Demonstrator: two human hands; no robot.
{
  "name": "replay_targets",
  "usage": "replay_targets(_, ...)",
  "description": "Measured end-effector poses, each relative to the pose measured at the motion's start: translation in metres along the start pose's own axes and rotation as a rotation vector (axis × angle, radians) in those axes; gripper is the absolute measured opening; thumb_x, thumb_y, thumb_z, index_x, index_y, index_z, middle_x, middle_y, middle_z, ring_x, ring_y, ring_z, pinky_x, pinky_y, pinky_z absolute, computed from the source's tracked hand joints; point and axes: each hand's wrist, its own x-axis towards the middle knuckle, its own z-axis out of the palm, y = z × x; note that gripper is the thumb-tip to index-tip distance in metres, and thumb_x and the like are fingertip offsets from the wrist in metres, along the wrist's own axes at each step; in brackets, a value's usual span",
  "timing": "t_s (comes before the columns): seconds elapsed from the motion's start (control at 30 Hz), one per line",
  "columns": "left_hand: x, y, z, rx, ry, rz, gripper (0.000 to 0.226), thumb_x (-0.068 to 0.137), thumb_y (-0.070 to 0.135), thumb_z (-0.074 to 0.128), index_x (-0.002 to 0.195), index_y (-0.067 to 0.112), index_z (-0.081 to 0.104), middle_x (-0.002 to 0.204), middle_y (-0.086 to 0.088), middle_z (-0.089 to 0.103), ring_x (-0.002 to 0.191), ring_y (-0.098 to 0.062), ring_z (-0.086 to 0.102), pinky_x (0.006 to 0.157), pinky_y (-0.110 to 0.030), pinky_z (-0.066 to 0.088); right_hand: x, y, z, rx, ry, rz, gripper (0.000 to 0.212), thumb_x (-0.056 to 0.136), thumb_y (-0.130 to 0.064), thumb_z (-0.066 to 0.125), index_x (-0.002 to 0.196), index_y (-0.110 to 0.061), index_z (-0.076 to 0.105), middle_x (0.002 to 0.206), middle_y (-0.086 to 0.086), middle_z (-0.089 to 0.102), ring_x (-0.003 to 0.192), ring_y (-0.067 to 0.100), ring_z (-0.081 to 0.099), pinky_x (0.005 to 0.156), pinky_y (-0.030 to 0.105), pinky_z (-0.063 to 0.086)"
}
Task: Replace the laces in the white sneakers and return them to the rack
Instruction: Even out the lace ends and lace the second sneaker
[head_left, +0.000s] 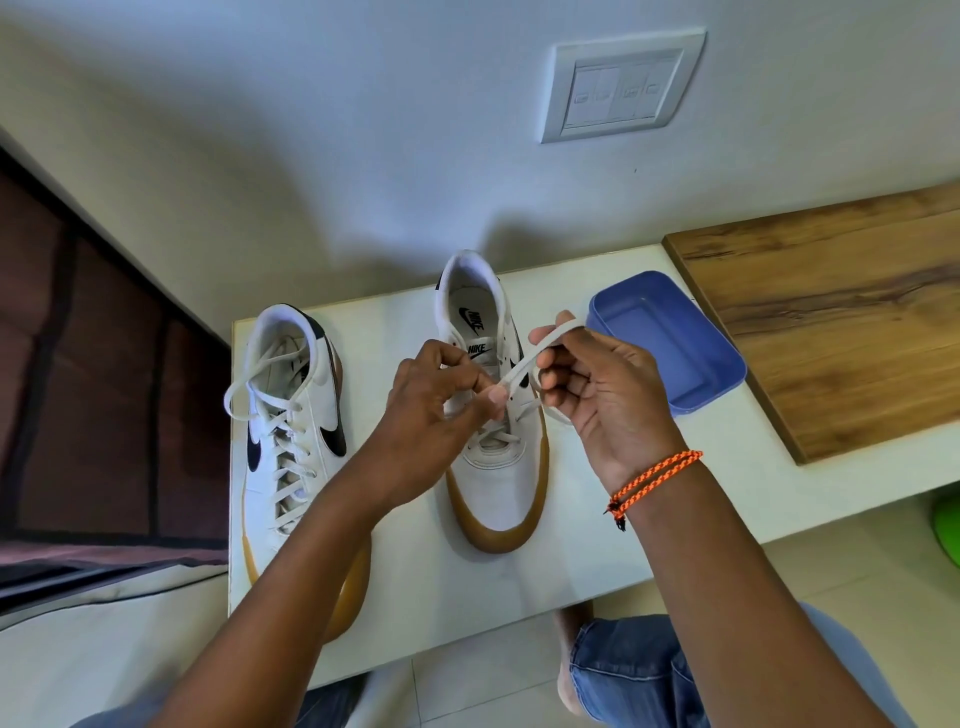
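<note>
i read "nike" on the right sneaker (493, 457); my left hand (431, 410) and right hand (602, 395) fingers pinch its white lace (519, 366).

Blue plastic container (670, 343) open, on white table (597, 519), 3 o'clock side. Wood-grain board (841, 322) just beyond it, 2 o'clock. Wall switch plate (621, 85) at 1 o'clock. Green object (946, 525) at 4 o'clock edge, unidentifiable.

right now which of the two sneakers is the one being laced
The right sneaker, beside the blue tub: both hands pinch its lace. The left sneaker is fully laced and untouched.
</note>
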Motion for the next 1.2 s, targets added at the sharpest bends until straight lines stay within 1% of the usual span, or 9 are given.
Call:
replay_targets(0.07,0.000,0.001,-0.003,0.005,-0.002,0.014,0.017,0.101,0.041,0.064,0.086,0.039,0.071,0.113,0.013,0.052,0.117,-0.012,0.044,0.092,-0.020,0.036,0.001,0.000,-0.001,0.009,0.038,-0.011,0.028,0.100,-0.024,0.067,0.100,0.002,0.078,0.075,0.011,0.066,0.063,0.015,0.059,0.058,0.024,0.051)
replay_targets(0.23,0.001,-0.012,-0.008,0.316,0.113,0.060,0.016,0.101,0.043,0.063,0.093,0.031,0.070,0.106,0.007,0.054,0.105,-0.018,0.048,0.091,-0.042,0.046,0.004,-0.001,-0.005,0.067,0.159,-0.053,0.026,0.099,-0.023,0.069,0.099,0.001,0.079,0.075,0.010,0.065,0.064,0.015,0.058,0.060,0.025,0.052)
replay_targets(0.4,-0.002,-0.014,-0.020,0.420,0.040,-0.033,0.019,0.100,0.047,0.066,0.087,0.032,0.065,0.094,0.012,0.054,0.083,-0.010,0.054,0.073,-0.035,0.048,0.006,0.002,-0.008,0.007,0.205,-0.061,0.022,0.100,-0.024,0.069,0.093,-0.006,0.081,0.074,0.007,0.065,0.065,0.014,0.058,0.061,0.027,0.052)
replay_targets(0.6,-0.004,-0.020,-0.028,0.511,-0.105,-0.165,0.025,0.094,0.047,0.073,0.077,0.029,0.073,0.081,0.010,0.068,0.078,-0.014,0.065,0.075,-0.040,0.059,0.009,0.004,-0.013,-0.021,0.269,-0.114,0.021,0.100,-0.025,0.069,0.097,-0.008,0.080,0.071,0.000,0.064,0.065,0.011,0.057,0.060,0.025,0.053)
replay_targets(0.7,-0.008,-0.016,-0.031,0.549,-0.185,-0.173,0.018,0.086,0.042,0.076,0.075,0.030,0.070,0.076,0.009,0.067,0.072,-0.013,0.064,0.067,-0.034,0.053,0.011,0.003,-0.015,-0.036,0.269,-0.134,0.019,0.099,-0.023,0.070,0.095,-0.008,0.080,0.069,0.000,0.064,0.064,0.011,0.056,0.059,0.025,0.052)
replay_targets(0.8,-0.009,-0.016,-0.031,0.442,-0.130,-0.043,0.021,0.081,0.033,0.080,0.084,0.035,0.060,0.081,0.010,0.060,0.074,-0.011,0.057,0.066,-0.037,0.050,0.009,0.002,-0.011,-0.088,0.116,-0.099,0.013,0.097,-0.014,0.072,0.094,-0.005,0.081,0.071,0.007,0.062,0.062,0.015,0.051,0.057,0.027,0.050)
replay_targets(0.93,-0.004,0.000,-0.017,-0.025,0.128,0.221,0.019,0.096,0.003,0.065,0.098,0.021,0.067,0.092,0.007,0.066,0.087,-0.017,0.064,0.077,-0.033,0.054,0.003,0.004,-0.002,-0.277,-0.179,-0.145,0.012,0.096,-0.012,0.072,0.099,-0.005,0.081,0.071,0.015,0.060,0.061,0.022,0.053,0.058,0.032,0.049)
replay_targets(1.03,0.000,0.009,-0.006,-0.361,0.064,0.201,0.022,0.105,-0.001,0.050,0.117,0.008,0.067,0.103,-0.007,0.073,0.101,-0.028,0.071,0.094,-0.041,0.059,0.002,0.007,0.001,-0.402,-0.303,-0.221,0.013,0.099,-0.008,0.069,0.106,-0.002,0.078,0.078,0.021,0.068,0.064,0.025,0.061,0.058,0.032,0.054)
replay_targets(1.2,0.001,0.007,0.000,-0.436,0.010,0.132,0.027,0.110,0.001,0.046,0.127,0.008,0.065,0.098,-0.008,0.072,0.093,-0.027,0.071,0.083,-0.037,0.060,0.005,0.011,-0.002,-0.488,-0.389,-0.280,0.022,0.103,0.000,0.060,0.114,-0.006,0.077,0.085,0.014,0.073,0.072,0.024,0.068,0.063,0.032,0.060)
